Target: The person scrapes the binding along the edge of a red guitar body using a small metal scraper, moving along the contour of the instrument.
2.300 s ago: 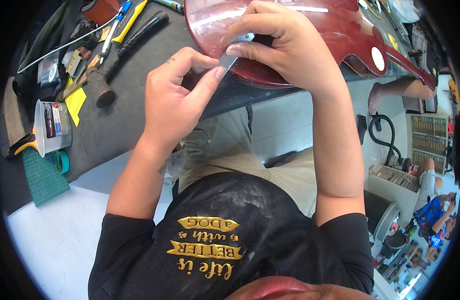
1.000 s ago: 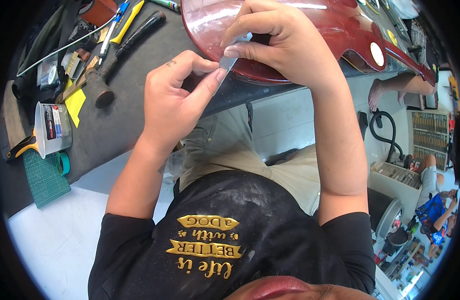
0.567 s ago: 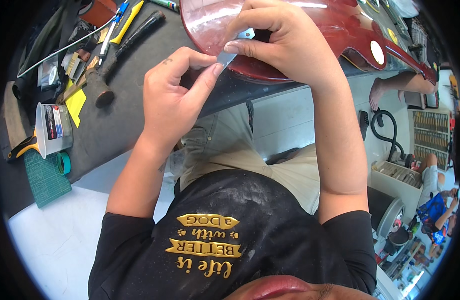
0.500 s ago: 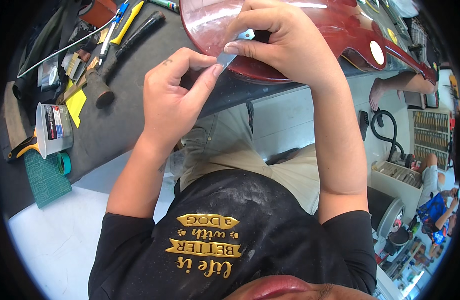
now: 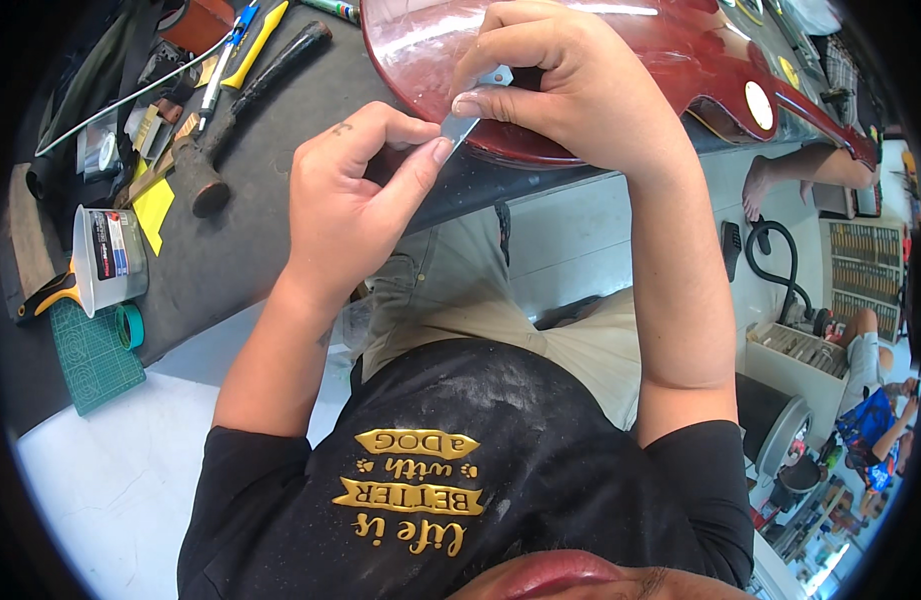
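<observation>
A thin, flat metal blade [image 5: 461, 125] with small holes at its upper end is held between my two hands, above the bench's near edge. My right hand [image 5: 556, 90] pinches it between thumb and forefinger near the upper end. The thumb and forefinger of my left hand [image 5: 356, 185] close on its lower end. Behind the blade lies a glossy dark red guitar [image 5: 641, 65], its body partly hidden by my right hand and its neck reaching to the right.
On the dark bench [image 5: 271, 170] at left lie a black-handled hammer [image 5: 206, 165], a yellow-handled tool [image 5: 256, 45], a clear plastic tub [image 5: 111, 255], green tape [image 5: 129, 326] and a green cutting mat [image 5: 91, 360]. A black hose [image 5: 781, 275] and other people are at right.
Both hands have shifted slightly down with the blade between them. My left fingertips have moved a little to the right along its lower end. The bench items look unmoved.
</observation>
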Demonstrator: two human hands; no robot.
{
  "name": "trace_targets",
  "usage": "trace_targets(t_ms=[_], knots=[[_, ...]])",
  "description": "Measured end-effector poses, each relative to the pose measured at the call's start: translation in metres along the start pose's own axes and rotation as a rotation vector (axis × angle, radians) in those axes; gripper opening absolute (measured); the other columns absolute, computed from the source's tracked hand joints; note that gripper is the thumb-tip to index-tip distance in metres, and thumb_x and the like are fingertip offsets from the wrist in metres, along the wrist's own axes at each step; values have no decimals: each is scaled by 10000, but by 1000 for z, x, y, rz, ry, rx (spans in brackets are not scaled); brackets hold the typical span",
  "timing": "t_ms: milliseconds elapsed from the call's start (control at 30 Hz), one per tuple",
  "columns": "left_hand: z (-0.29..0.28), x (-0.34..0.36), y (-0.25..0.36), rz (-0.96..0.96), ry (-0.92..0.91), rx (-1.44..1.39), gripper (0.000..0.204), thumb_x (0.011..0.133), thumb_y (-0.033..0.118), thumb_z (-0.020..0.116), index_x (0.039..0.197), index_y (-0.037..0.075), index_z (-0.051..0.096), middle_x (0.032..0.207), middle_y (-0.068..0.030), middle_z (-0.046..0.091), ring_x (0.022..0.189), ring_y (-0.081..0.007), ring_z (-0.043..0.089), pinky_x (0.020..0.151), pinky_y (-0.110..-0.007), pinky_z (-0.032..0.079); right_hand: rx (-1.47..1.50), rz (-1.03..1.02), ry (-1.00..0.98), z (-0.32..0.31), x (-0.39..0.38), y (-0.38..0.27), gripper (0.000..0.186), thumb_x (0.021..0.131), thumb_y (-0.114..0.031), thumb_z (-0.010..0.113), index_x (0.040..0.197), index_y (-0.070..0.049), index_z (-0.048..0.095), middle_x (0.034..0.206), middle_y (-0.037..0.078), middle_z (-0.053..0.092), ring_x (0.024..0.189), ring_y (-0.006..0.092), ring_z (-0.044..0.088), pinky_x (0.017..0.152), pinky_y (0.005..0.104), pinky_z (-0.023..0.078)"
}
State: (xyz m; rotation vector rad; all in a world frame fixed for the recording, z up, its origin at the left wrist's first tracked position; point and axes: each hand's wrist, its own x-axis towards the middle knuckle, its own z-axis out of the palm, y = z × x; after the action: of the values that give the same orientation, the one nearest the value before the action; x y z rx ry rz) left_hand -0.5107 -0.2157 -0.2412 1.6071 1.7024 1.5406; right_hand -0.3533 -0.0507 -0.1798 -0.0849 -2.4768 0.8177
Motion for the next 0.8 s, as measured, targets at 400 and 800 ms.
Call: trace_targets(t_ms=[400, 800], knots=[[4, 0, -1, -52, 89, -24, 81, 904, 27, 771, 950, -12, 718, 780, -11, 681, 695, -51, 593, 634, -228, 467, -101, -7, 68, 6, 0, 2, 124, 808, -88, 795, 914, -66, 734, 811, 113, 614, 829, 321, 632, 750, 417, 501], [2, -1, -5, -15, 68, -61, 76, 899, 17, 772, 940, -19, 718, 768, -10, 677, 670, -46, 569, 606, -222, 438, -26, 14, 15, 6, 0, 7, 127, 789, -87, 808, 891, -67, 735, 806, 97, 611, 828, 303, 629, 751, 403, 501]])
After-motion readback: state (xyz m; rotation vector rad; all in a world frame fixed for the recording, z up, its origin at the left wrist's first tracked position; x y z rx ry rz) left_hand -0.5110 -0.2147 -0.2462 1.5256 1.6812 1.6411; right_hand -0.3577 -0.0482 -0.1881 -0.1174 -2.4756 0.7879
